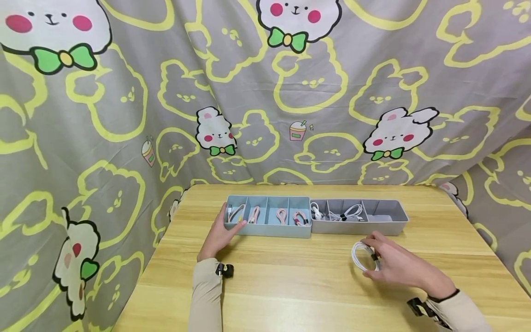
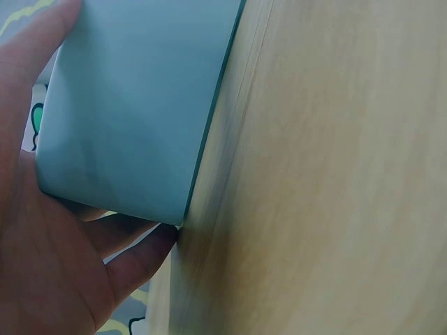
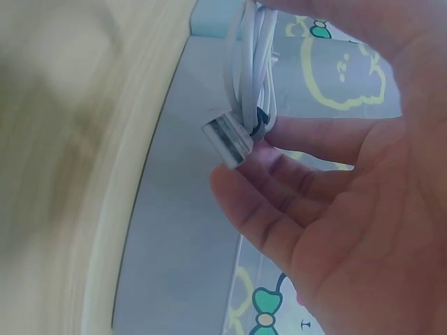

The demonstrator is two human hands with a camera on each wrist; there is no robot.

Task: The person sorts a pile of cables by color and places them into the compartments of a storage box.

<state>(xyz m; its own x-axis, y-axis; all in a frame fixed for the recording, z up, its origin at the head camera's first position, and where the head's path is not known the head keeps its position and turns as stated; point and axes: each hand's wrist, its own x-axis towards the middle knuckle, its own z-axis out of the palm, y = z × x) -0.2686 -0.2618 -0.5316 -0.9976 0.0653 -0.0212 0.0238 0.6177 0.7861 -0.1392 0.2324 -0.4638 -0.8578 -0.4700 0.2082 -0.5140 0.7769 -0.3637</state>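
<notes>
My left hand [image 1: 219,235] holds the left end of a blue divided storage box [image 1: 274,231], its thumb over the front and fingers around the end wall. In the left wrist view the end of that box [image 2: 140,112] fills the upper left. Bundled cables lie in its compartments, among them a pink one [image 1: 281,216]. Between thumb and fingers, my right hand [image 1: 400,262] pinches a coiled white cable [image 1: 354,255] above the table in front of a grey box. A black tie [image 3: 260,124] binds the coil, and a metal USB plug [image 3: 229,139] sticks out beside it.
The grey divided box [image 1: 356,228] stands end to end with the blue one. White cables [image 1: 352,213] lie in its left and middle compartments; the right one shows a bare floor. Behind the wooden table [image 1: 290,286] hangs a patterned curtain [image 1: 265,92].
</notes>
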